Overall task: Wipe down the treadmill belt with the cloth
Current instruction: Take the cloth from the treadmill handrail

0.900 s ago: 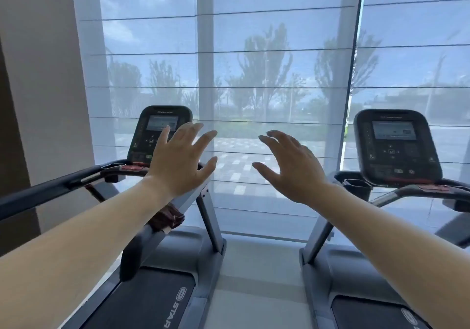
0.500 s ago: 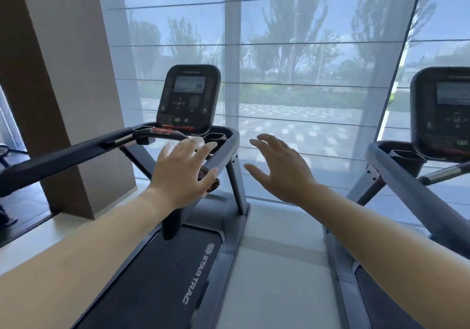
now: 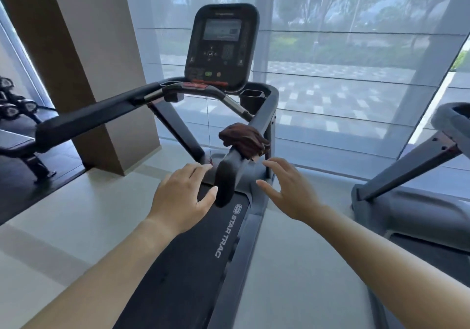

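A dark brown cloth (image 3: 244,139) lies draped over the right handrail (image 3: 226,178) of the black treadmill in front of me. Its black belt (image 3: 183,260) runs from the motor cover toward me, with white lettering on the strip beside it. My left hand (image 3: 180,196) hovers over the belt just left of the handrail's end, fingers spread, holding nothing. Just right of the rail is my right hand (image 3: 290,191), also spread and holding nothing, a little below the cloth. Neither hand touches the cloth.
The treadmill's console (image 3: 221,46) stands ahead, with the left handrail (image 3: 96,117) reaching out to the left. A second treadmill (image 3: 412,189) is on the right. A pillar (image 3: 96,69) and a dumbbell rack (image 3: 15,105) are at the left, a shaded window wall behind.
My view has tilted down and turned left, so the treadmill and its belt are now centred. Both hands have dropped from console height to beside the right handrail's end, below the cloth.
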Available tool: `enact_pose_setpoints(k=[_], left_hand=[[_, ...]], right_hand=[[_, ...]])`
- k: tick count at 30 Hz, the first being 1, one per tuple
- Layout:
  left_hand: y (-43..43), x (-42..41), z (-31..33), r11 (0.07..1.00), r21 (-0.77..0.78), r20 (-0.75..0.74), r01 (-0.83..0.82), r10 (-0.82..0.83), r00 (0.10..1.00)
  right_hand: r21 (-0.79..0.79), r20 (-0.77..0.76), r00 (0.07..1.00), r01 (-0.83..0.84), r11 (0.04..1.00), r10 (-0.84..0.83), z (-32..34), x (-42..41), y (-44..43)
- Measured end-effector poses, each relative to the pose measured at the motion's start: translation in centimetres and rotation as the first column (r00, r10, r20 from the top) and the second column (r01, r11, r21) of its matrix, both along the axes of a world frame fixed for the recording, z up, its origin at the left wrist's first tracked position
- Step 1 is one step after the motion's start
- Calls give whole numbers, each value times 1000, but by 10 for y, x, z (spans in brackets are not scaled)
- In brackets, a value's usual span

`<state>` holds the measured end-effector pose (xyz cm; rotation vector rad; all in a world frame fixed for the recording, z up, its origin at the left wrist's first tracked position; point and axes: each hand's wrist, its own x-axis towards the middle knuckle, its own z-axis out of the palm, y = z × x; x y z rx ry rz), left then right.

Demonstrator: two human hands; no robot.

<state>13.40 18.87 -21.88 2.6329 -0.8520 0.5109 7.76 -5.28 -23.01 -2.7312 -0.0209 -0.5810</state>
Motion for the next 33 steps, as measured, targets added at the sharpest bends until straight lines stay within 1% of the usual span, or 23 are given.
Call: enact_pose_setpoints(k=[5,10,13,16,20,22,24,26,28,33], left_hand=[[3,21,-15,1000,17,-87,11,-10,996],[-7,48,-18,1000,-17,-146,-24,21,989],[-18,66,-20,994,-58,-188,-88,76,979],[-29,77,-26,977,-106,-216,-186,160,963],[-46,82,-33,939,-123,-247,-320,283,927],[-56,84,-35,920,-114,-255,-376,339,906],[-69,89,-36,905,-97,-240,-415,383,892],[-84,93,-36,891,-100,-236,-443,411,880],[-95,95,-38,876,-116,-254,-468,429,867],[-109,94,-46,840,-162,-305,-518,456,836]], right_hand=[[14,-48,999,11,1000,-10,-20,27,5],[57,-17,1000,13,998,-12,-21,61,-10],[71,5,1000,-6,997,6,-19,88,-26],[29,34,998,-61,998,60,-15,125,-43],[-34,21,991,-134,990,135,-5,180,-58],[-81,-9,981,-196,977,196,-6,203,-59],[-112,-74,967,-251,962,244,-12,220,-55],[-98,-119,960,-264,960,252,-21,229,-51],[-66,-99,963,-258,964,251,-28,230,-50],[20,22,967,-255,967,254,-41,215,-54]])
